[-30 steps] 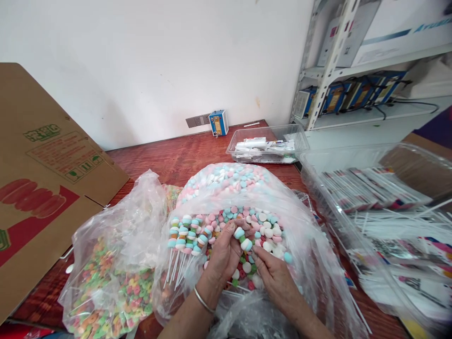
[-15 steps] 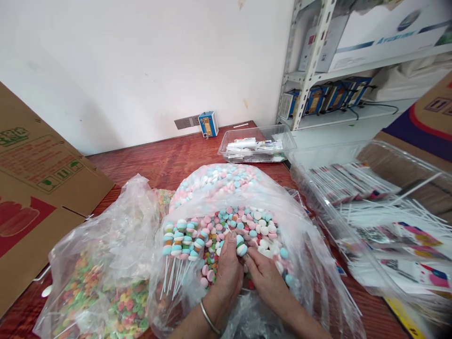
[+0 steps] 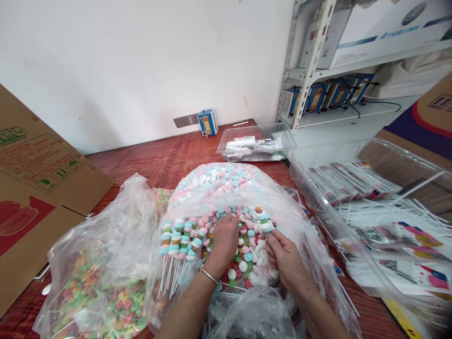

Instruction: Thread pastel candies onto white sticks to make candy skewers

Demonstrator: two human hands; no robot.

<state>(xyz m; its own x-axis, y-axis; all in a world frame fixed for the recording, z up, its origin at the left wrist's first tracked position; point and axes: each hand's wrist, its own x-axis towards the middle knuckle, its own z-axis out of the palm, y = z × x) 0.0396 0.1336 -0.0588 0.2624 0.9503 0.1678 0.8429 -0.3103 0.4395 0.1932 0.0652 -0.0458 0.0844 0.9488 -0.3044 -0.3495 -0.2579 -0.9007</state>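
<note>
A big clear plastic bag (image 3: 303, 221) of pink, blue and white round candies (image 3: 219, 179) lies open in front of me. My left hand (image 3: 224, 238), a bangle on its wrist, rests palm down in the loose candies, fingers curled among them. My right hand (image 3: 284, 254) pinches a candy skewer (image 3: 263, 221) stacked with white, blue and green pieces, lifted just above the pile. A row of several finished skewers (image 3: 180, 240) on white sticks lies to the left of my left hand.
A second clear bag of multicoloured ring candies (image 3: 95, 292) sits at the left. A flattened cardboard box (image 3: 38, 188) leans beyond it. Clear trays of white sticks and printed wrappers (image 3: 374, 207) fill the right. A small clear tray (image 3: 257, 143) and metal shelving (image 3: 310, 61) stand behind.
My hands have drawn apart. The right hand has lifted the skewer up and to the right, and the left hand has reached forward into the loose candies.
</note>
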